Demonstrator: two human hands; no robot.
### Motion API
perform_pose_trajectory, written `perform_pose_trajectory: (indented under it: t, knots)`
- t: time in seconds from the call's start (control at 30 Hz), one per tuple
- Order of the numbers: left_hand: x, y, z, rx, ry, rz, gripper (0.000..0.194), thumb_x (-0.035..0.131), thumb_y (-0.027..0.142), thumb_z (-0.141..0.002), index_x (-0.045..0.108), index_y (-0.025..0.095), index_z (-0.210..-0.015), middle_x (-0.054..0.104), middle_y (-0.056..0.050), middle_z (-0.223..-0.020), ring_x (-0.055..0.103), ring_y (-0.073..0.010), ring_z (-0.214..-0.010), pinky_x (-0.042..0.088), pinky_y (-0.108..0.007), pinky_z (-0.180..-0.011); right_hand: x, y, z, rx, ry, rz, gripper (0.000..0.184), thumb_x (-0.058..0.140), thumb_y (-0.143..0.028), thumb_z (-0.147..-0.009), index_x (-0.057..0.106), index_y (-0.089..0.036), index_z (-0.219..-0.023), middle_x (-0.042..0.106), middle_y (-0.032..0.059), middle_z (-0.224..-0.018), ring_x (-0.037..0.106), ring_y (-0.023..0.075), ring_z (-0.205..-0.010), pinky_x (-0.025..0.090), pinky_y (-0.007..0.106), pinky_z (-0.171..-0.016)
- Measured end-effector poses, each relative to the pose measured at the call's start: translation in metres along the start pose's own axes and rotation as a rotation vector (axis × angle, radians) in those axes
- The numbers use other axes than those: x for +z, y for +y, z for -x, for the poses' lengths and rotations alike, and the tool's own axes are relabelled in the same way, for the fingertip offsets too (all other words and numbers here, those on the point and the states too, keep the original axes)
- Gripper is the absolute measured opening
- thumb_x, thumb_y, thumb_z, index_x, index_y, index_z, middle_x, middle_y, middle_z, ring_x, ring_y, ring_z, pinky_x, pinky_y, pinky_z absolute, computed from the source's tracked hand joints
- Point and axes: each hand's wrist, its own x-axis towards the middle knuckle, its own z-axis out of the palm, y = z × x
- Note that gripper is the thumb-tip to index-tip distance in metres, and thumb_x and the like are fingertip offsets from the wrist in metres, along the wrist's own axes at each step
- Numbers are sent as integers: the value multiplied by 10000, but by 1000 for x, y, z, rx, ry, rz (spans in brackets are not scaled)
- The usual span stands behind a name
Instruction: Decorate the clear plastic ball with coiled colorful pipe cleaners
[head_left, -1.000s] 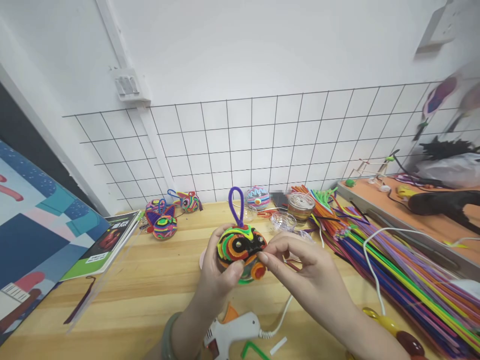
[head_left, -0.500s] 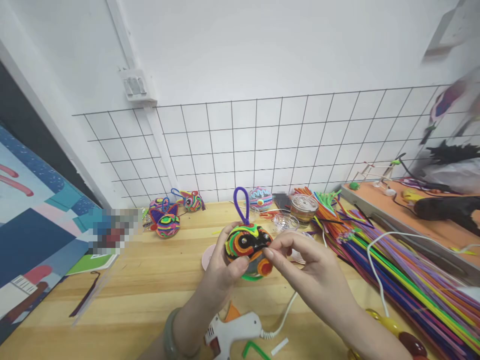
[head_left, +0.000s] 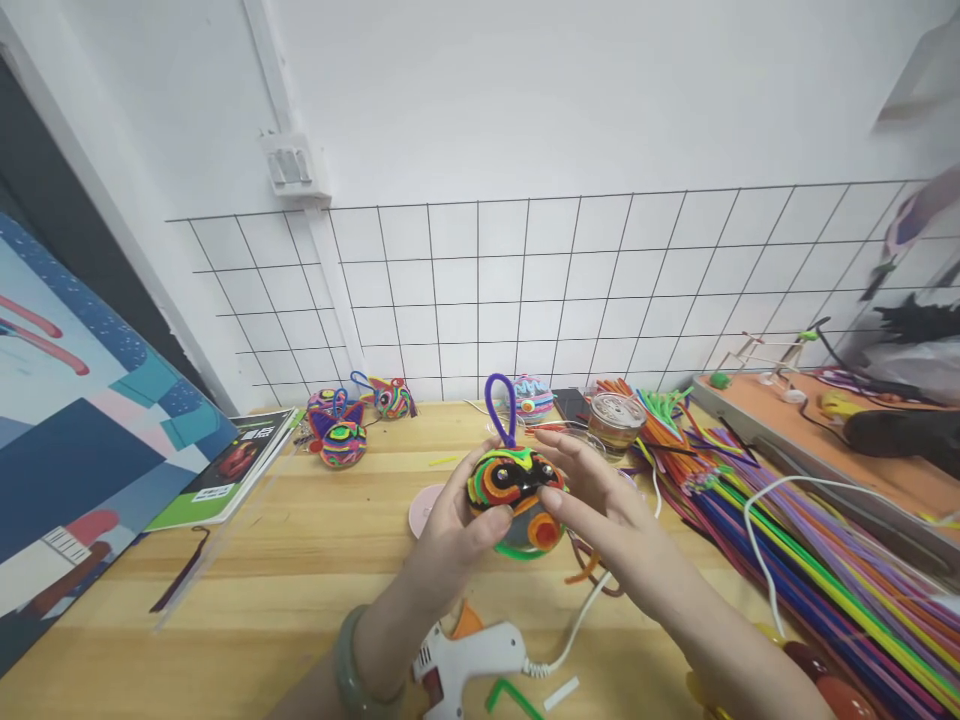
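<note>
A round ornament [head_left: 517, 510] covered in coiled multicolored pipe cleaners is held upright above the table, a purple loop [head_left: 501, 408] rising from its top. Two black eye patches with shiny centers and an orange-red coil show on its front. My left hand [head_left: 461, 525] wraps around its left side, thumb on the front. On the other side, my right hand [head_left: 600, 500] curves around the ball with its thumb against the face; its fingers are partly behind. A white hot glue gun [head_left: 476, 655] lies on the table below, close to a bent green pipe cleaner [head_left: 514, 695].
Several finished ornaments [head_left: 343, 443] stand at the back left, near a magazine [head_left: 232, 465]. Bundles of pipe cleaners [head_left: 795, 560] cover the right side, crossed by a white cord [head_left: 757, 540]. A pink dish [head_left: 424, 508] sits behind my left hand.
My right hand has gone from pinching at the ornament's face to spreading around its right side. The view has shifted slightly, and the ornament appears a little farther right.
</note>
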Motion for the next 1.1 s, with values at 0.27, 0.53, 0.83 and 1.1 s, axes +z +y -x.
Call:
perform_pose_trajectory:
  t: [0.27, 0.53, 0.83, 1.1]
  knots:
    - [-6, -2, -1, -34, -91, 90, 697, 695, 502, -747, 493, 200, -1341, 580, -150, -1316, 477, -337, -1274, 374, -461, -1051, -1, 4, -1, -49, -7, 137, 552, 618, -383, -860, 395, -259, -1350, 580, 105, -1264, 551, 234, -1197, 455, 434, -1008]
    - [-5, -4, 1, -33, -28, -30, 729, 723, 278, -768, 399, 250, -1420, 580, -109, -1340, 511, -309, -1249, 400, -441, -1042, 1, 8, 1, -79, -8, 238, 533, 588, -366, -878, 365, -261, -1351, 560, 97, -1233, 571, 222, -1147, 475, 425, -980]
    - [-13, -4, 1, 75, 77, -242, 700, 715, 268, -774, 414, 245, -1406, 624, -90, -1279, 563, -275, -1186, 447, -387, -1002, -12, -11, 4, -55, 8, 355, 348, 543, -484, -898, 554, -254, -1158, 643, 77, -1071, 636, 216, -993, 564, 316, -731]
    - [-17, 0, -1, 144, 128, -416, 741, 708, 310, -783, 361, 192, -1427, 618, -121, -1272, 589, -270, -1145, 448, -395, -1007, -11, -28, 14, -147, -89, 622, 343, 459, -400, -951, 645, -192, -751, 534, -19, -553, 500, 117, -469, 414, 225, -431]
